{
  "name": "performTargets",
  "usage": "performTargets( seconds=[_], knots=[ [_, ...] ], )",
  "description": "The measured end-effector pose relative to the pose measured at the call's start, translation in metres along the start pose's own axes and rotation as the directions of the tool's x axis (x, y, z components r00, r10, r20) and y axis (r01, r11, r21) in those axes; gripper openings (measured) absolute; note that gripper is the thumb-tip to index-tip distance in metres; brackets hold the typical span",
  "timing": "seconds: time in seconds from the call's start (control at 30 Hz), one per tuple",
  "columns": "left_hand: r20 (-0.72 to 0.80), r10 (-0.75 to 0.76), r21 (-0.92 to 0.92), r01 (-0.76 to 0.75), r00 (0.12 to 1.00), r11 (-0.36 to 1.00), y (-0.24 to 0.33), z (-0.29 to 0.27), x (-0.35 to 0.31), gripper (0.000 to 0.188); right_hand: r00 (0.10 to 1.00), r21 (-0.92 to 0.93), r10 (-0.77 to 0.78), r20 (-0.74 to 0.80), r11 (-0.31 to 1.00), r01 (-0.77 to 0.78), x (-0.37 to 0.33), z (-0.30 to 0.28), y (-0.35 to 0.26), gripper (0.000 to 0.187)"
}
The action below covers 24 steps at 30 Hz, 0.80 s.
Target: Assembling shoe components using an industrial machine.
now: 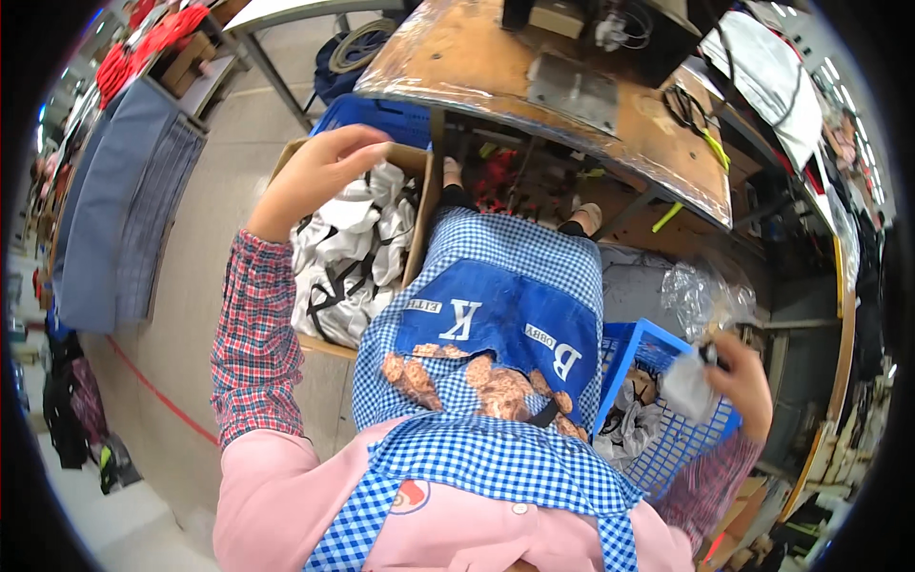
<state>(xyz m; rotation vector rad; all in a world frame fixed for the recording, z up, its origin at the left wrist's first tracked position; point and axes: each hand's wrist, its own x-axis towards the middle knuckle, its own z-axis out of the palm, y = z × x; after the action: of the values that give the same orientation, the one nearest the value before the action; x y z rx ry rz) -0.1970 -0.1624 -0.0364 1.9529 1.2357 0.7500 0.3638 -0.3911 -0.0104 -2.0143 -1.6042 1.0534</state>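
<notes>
White piece (690, 391) | in right hand (743, 383) | more: cardboard box (413, 160), blue basket (618, 358)

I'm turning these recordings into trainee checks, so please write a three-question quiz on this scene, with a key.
1. Which hand holds a whitish piece by the blue basket?
2. True or false: the left hand is gripping red cloth.
3. What pattern is the apron's blue and white cloth? A) striped B) checked C) dotted

Key:
1. The right hand.
2. False; it looks empty, over the cardboard box.
3. B.
</notes>
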Motion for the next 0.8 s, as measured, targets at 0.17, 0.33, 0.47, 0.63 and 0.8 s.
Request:
performTargets(
  seconds=[0.17, 0.33, 0.47, 0.63, 0.8],
  knots=[
    [-0.124, -0.277, 0.054, 0.285, 0.953, 0.957, -0.120, -0.013, -0.058, 0.032, 0.960, -0.070, 0.072, -0.270, 0.993, -0.095, -0.041, 0.019, -0.029, 0.023],
    [-0.314, -0.334, 0.153, 0.394, 0.889, 0.906, -0.114, 0.008, -0.077, 0.027, 0.650, 0.488, -0.710, -0.270, 0.481, 0.728, -0.002, 0.064, -0.116, 0.036],
    [-0.265, -0.146, 0.038, 0.161, 0.953, 0.986, -0.095, 0.048, -0.046, 0.024, 0.262, 0.924, -0.960, -0.094, 0.014, 0.382, 0.004, 0.056, -0.187, 0.030],
    [-0.121, -0.301, 0.351, 0.325, 0.946, 0.878, -0.110, 0.112, -0.006, 0.034, 0.154, 0.987, -0.980, -0.127, -0.141, -0.081, -0.008, 0.069, -0.242, 0.026],
    [-0.251, -0.458, 0.422, 0.522, 0.853, 0.741, -0.127, 0.143, 0.007, 0.035, 0.008, 0.996, -1.000, -0.018, -0.019, -0.084, -0.006, 0.073, -0.268, 0.054]
  ],
)
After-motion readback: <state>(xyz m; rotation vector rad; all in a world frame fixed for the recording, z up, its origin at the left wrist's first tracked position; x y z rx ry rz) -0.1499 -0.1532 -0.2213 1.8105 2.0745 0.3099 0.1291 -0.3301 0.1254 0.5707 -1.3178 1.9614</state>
